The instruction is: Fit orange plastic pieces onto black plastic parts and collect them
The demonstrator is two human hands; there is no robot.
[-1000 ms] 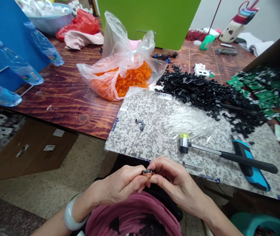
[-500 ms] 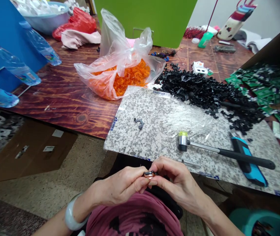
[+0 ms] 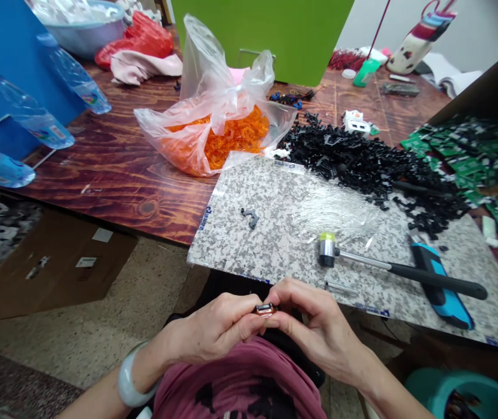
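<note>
We look across a reddish-brown wooden table (image 3: 130, 180) in an evenly lit room.
Beyond it we see a pale grey wall (image 3: 366, 26) behind an upright green panel (image 3: 305, 38); a blue panel (image 3: 4, 35) stands at left. Below us, the speckled beige floor (image 3: 144, 285) meets a darker, reddish-brown strip (image 3: 8, 378) at lower left.

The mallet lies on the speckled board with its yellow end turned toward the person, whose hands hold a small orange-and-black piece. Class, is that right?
No: in the head view the mallet has its yellow end turned away from the person. It lies on the speckled board, and the left hand and right hand hold the small piece.
</note>
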